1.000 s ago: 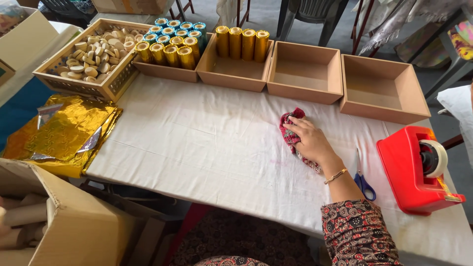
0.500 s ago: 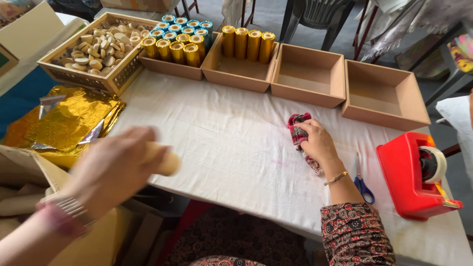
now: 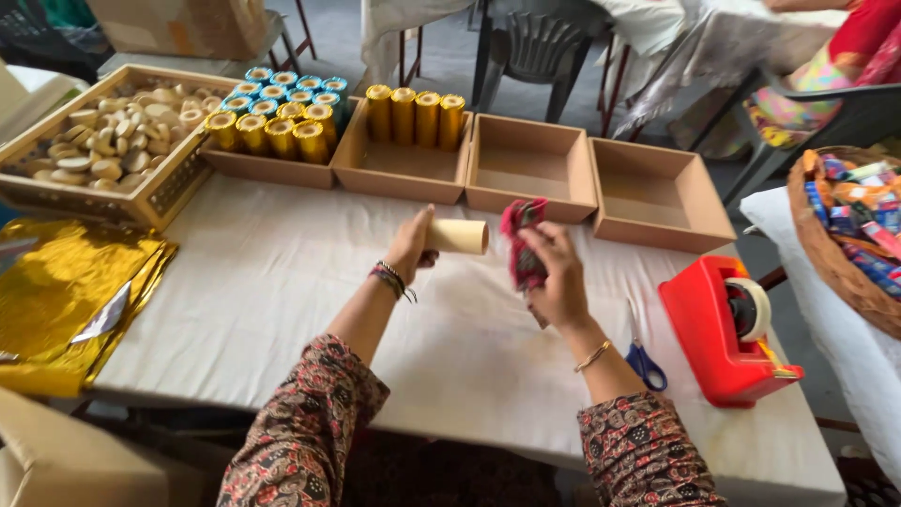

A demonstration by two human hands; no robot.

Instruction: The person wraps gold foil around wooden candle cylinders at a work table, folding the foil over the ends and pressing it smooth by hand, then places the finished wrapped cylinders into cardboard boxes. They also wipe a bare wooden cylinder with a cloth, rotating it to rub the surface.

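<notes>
My left hand (image 3: pixel 410 246) grips a plain cardboard tube (image 3: pixel 459 236), held level above the white table (image 3: pixel 282 310) with its open end pointing right. A short gap to the right, my right hand (image 3: pixel 556 277) clutches a bunch of small red wrapped pieces (image 3: pixel 522 242), raised off the table and close to the tube's open end. Both forearms wear patterned sleeves and bracelets.
Open cardboard boxes line the far edge: one with gold tubes (image 3: pixel 415 115), two empty boxes (image 3: pixel 531 169) (image 3: pixel 660 195), one with gold and blue tubes (image 3: pixel 272 117). A wooden tray of round pieces (image 3: pixel 99 141) sits far left, gold foil sheets (image 3: pixel 66 291) below it. Red tape dispenser (image 3: pixel 727 329), blue scissors (image 3: pixel 646 359) and basket (image 3: pixel 849 235) stand right.
My left hand came up from the lower left with the cardboard tube to the table's middle. My right hand lifted the red pieces off the table toward the tube.
</notes>
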